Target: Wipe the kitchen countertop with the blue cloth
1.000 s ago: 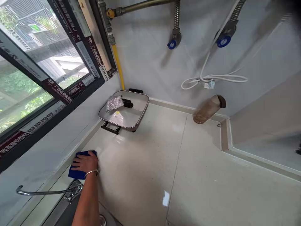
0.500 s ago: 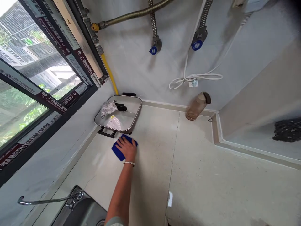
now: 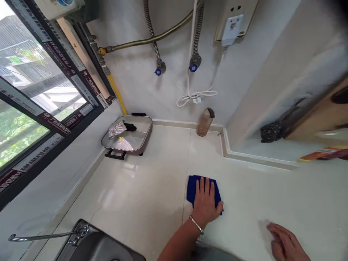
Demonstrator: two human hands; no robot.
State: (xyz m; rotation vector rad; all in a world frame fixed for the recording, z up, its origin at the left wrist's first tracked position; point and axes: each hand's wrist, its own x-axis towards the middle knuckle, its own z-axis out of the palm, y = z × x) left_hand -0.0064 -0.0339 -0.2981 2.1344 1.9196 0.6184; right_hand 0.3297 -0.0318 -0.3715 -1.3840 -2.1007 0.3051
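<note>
A folded dark blue cloth (image 3: 191,188) lies flat on the pale tiled counter (image 3: 152,188). On top of it rests my left hand (image 3: 205,204), palm down with fingers stretched out, a silver bangle at the wrist. Near the bottom right is my right hand (image 3: 289,241), its fingers curled loosely over the counter; I cannot make out whether anything is in them.
A rectangular electric pan (image 3: 141,136) holding a grey cloth and a black-handled item stands at the back left. A brown bottle (image 3: 204,123) is by the wall. The sink (image 3: 98,248) with its tap (image 3: 46,237) is at the bottom left.
My left hand has moved right with the blue cloth, away from the pan. My right hand has come into view at the bottom right. The camera view has shifted.
</note>
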